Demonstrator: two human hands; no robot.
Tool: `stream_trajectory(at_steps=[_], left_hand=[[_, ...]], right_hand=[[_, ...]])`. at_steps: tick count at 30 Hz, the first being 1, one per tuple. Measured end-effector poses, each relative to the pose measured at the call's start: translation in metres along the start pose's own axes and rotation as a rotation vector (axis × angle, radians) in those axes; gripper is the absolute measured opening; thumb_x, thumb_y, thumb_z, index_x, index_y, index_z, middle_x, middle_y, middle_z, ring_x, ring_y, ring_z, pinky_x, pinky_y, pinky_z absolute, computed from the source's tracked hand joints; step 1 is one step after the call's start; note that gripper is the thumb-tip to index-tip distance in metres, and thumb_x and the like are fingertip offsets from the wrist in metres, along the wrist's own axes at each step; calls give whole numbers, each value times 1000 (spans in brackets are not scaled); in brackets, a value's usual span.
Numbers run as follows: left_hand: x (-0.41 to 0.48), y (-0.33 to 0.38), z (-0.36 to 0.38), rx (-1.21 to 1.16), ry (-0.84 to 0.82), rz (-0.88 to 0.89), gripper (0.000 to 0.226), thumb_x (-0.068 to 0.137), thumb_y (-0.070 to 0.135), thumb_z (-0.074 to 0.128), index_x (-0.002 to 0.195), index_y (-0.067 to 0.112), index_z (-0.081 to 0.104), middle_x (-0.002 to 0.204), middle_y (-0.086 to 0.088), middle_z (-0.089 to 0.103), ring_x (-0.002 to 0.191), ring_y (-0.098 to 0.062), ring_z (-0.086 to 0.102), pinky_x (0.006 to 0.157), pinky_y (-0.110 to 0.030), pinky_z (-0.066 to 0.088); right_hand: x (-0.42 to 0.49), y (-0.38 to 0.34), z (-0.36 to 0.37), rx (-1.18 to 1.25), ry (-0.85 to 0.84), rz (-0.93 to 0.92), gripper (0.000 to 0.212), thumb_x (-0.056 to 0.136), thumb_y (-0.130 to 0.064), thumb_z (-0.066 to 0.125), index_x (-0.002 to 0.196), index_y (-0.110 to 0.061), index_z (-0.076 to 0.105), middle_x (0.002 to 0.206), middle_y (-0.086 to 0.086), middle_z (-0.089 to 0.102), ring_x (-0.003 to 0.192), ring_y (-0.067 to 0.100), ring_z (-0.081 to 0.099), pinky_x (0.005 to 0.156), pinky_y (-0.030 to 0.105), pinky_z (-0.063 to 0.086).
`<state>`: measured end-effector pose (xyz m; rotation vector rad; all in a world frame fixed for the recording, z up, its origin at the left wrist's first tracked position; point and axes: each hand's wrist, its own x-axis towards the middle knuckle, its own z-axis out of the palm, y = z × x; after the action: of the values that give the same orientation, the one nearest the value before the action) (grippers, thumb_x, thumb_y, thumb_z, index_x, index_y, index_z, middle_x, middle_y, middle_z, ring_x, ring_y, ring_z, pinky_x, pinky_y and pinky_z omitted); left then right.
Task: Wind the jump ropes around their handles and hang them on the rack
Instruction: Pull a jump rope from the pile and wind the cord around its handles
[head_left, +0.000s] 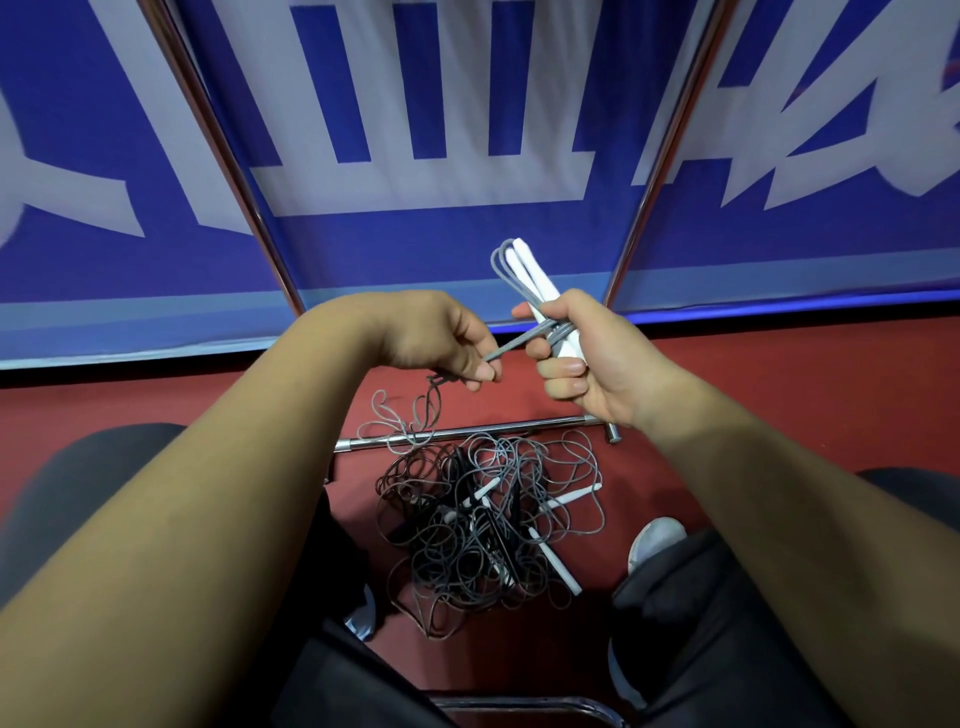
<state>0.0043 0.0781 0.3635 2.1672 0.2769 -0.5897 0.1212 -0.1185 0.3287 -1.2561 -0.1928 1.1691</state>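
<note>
Rope pile (488, 525) on floor (727, 384), below hands; bar (467, 430) behind pile.

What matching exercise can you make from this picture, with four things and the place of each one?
Things:
1. white handles
2. grey rope strand
3. tangled rope pile
4. metal bar

Places:
A. heaped on the red floor
B. pinched by the left hand
C. gripped in the right hand
D. lying straight on the floor, beyond the heap

Pairs: 1-C, 2-B, 3-A, 4-D

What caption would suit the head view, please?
Right hand grips white handles; left hand pinches grey rope wrapped round them, tangled pile below.
</note>
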Motion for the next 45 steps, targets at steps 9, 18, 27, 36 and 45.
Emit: stream_trajectory(at_steps=[9, 18, 27, 36, 45], left_hand=[[6, -14, 9, -62, 37, -121, 26, 95, 40, 76, 101, 15, 82, 84, -12, 78, 70, -18, 66, 76, -31, 52], [8, -30, 1, 48, 36, -45, 21, 106, 42, 61, 103, 43, 82, 98, 1, 77, 86, -13, 63, 103, -41, 55], [24, -31, 5, -76, 437, -56, 22, 106, 34, 63, 100, 20, 79, 91, -3, 81, 73, -6, 68, 84, -36, 58], [17, -10, -5, -446, 382, 189, 15, 101, 13, 69, 112, 11, 80, 109, -26, 74, 95, -29, 63, 88, -42, 50], [2, 15, -11, -355, 422, 244, 9, 92, 10, 78, 99, 13, 83, 86, -20, 73, 74, -25, 61, 68, -33, 51]], right_hand=[[-3, -16, -10, 180, 98, -99, 31, 100, -25, 54, 123, -13, 71, 75, 4, 48, 50, 9, 23, 40, 22, 22], [-10, -26, -16, 153, 59, -71, 38, 103, -42, 65, 130, -15, 68, 71, 1, 48, 48, 6, 22, 39, 19, 18], [-20, -10, 2, 67, -294, 157, 22, 103, -38, 57, 110, -17, 55, 72, -3, 49, 42, 0, 22, 37, 16, 15], [-27, 2, -2, -115, -615, 380, 26, 105, -33, 53, 123, -19, 65, 72, -4, 42, 44, 2, 17, 39, 17, 11], [-17, 10, -1, -81, -382, 411, 31, 100, -41, 64, 95, -12, 52, 85, 1, 57, 41, 1, 26, 35, 14, 19]])
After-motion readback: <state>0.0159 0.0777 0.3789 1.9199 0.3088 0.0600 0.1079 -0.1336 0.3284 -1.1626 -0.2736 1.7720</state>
